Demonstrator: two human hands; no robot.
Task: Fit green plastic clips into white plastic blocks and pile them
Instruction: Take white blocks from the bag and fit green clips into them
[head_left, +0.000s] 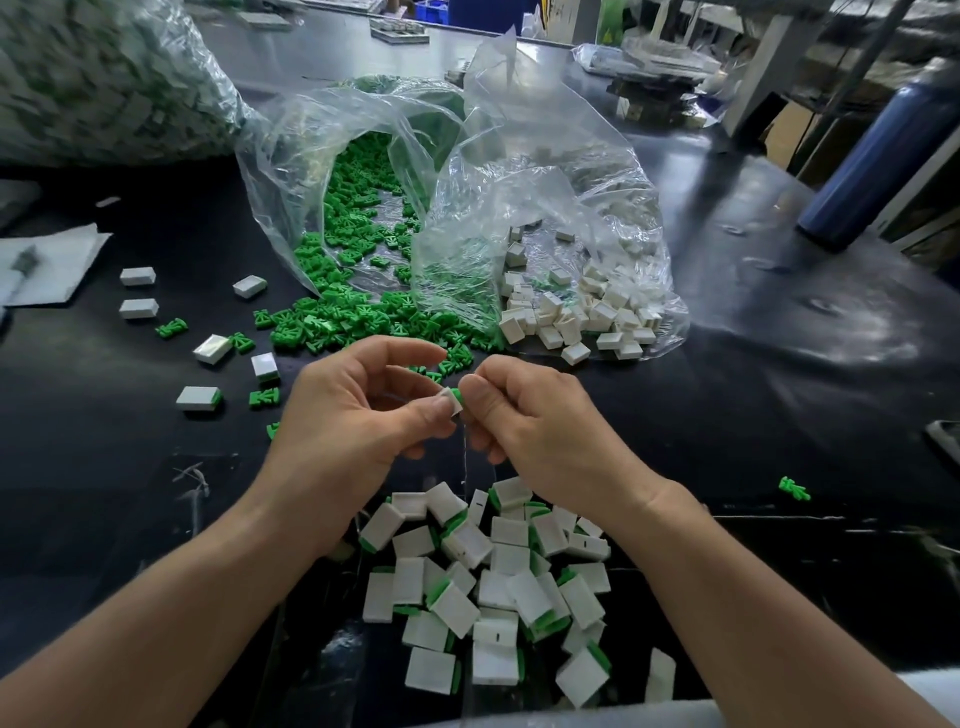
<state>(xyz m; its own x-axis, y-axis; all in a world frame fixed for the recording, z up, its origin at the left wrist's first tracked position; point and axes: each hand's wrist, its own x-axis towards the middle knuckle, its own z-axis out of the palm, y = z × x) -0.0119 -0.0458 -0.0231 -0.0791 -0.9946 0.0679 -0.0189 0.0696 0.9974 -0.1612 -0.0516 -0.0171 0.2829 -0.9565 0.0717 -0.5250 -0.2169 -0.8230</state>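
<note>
Pile of fitted blocks (488, 587) by near edge of tabletop (779, 405); above, left hand (353, 410) pinches white block (448, 404), right hand (540, 431) pinches green clip (456, 393) against it; bare stretch rightward

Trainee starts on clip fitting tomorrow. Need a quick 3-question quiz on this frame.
1. True or false: the finished pile lies nearer the person than the bag of white blocks.
2. The loose green clips spill from: A) a clear plastic bag B) a metal tin C) a cardboard box.
3. Fill in: the left hand pinches a white block; the right hand holds a ____ clip at its end.
Key: 1 true; 2 A; 3 green.
</note>
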